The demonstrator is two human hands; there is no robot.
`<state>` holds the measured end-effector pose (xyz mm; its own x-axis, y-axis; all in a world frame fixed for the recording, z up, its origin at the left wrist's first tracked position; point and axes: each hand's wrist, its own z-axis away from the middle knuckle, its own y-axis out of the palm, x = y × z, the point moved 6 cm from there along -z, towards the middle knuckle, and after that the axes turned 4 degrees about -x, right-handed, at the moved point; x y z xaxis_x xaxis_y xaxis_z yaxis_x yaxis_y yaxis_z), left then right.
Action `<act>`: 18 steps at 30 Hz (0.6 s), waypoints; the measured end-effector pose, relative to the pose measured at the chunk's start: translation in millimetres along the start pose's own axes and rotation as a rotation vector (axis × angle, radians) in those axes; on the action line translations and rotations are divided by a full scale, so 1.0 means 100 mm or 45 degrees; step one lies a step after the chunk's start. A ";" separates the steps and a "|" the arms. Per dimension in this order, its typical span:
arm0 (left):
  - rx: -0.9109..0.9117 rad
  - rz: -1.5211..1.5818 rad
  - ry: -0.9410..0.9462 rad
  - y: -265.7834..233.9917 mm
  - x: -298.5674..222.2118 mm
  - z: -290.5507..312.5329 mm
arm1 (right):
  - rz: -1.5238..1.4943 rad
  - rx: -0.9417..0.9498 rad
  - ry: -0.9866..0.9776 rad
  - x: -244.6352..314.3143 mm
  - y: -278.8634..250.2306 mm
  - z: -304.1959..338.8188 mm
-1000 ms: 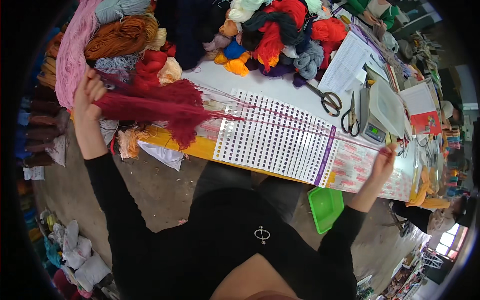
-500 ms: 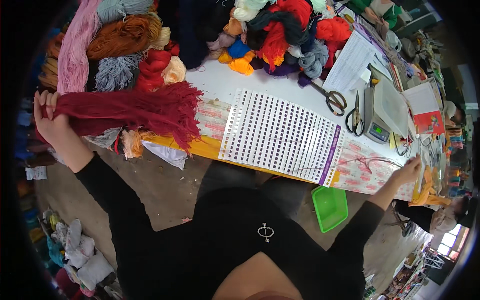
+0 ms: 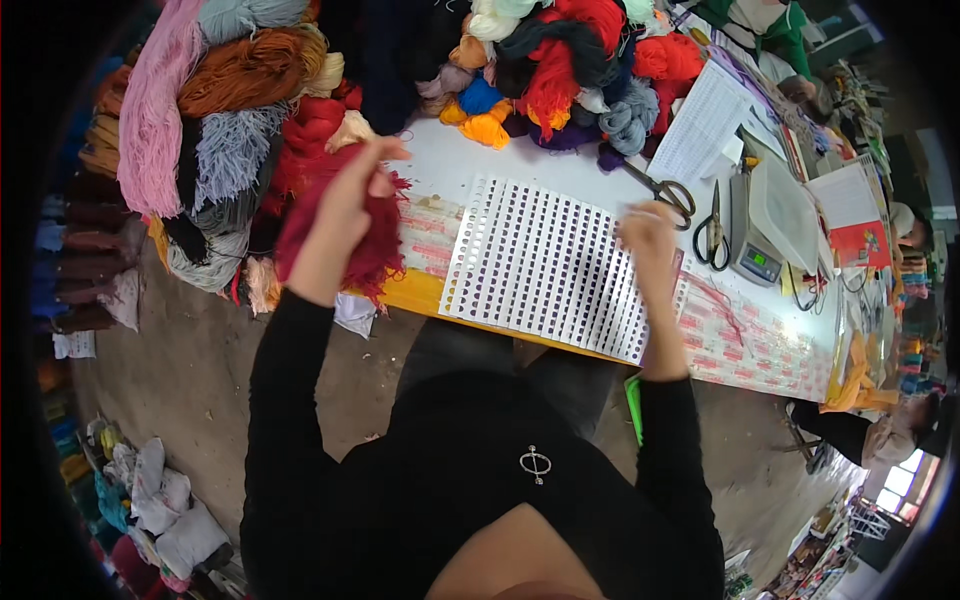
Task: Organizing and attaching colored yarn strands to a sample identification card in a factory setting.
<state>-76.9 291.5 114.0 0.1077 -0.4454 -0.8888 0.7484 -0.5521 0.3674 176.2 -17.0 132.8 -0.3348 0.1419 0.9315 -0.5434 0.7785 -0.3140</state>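
Note:
A dark red yarn skein [image 3: 385,235] with a frayed end lies on the table's left part, beside other skeins. Above it is my left hand [image 3: 350,200], its fingers stretched toward the right and the thumb apart, holding nothing that I can see. My right hand [image 3: 650,240] hovers over the right part of a white card with rows of holes [image 3: 540,265]. Its fingers look bent, but motion blurs them. Thin dark red threads [image 3: 725,315] lie on the table to the right of the card.
Skeins of many colours [image 3: 560,60] are heaped along the far side. Two pairs of black-handled scissors [image 3: 712,235] lie near a digital scale [image 3: 770,220] and a printed sheet [image 3: 700,125]. Below the table edge shows a green basket [image 3: 634,410]. Another person in green [image 3: 780,30] is at the far right.
My left hand has let go of the skein's left end and moved right, and the skein now lies bunched. My right hand has left the threads and swung left over the card.

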 end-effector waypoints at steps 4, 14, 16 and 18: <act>0.069 -0.029 -0.287 0.23 0.84 -0.38 | -0.243 0.188 0.189 -0.34 1.34 -0.20; -0.110 -0.384 -0.583 0.37 1.25 -0.55 | 0.306 0.193 0.444 -0.74 1.98 -0.38; -0.072 -0.416 -0.544 0.41 1.30 -0.63 | 0.331 0.138 0.464 -0.77 1.99 -0.39; -0.034 -0.444 -0.506 0.45 1.33 -0.70 | 0.359 0.085 0.483 -0.82 1.97 -0.39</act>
<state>17.1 256.4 -6.9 -0.4033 -0.4744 -0.7825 0.7124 -0.6995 0.0569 126.3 148.8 1.5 -0.1783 0.5648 0.8057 -0.5241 0.6385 -0.5636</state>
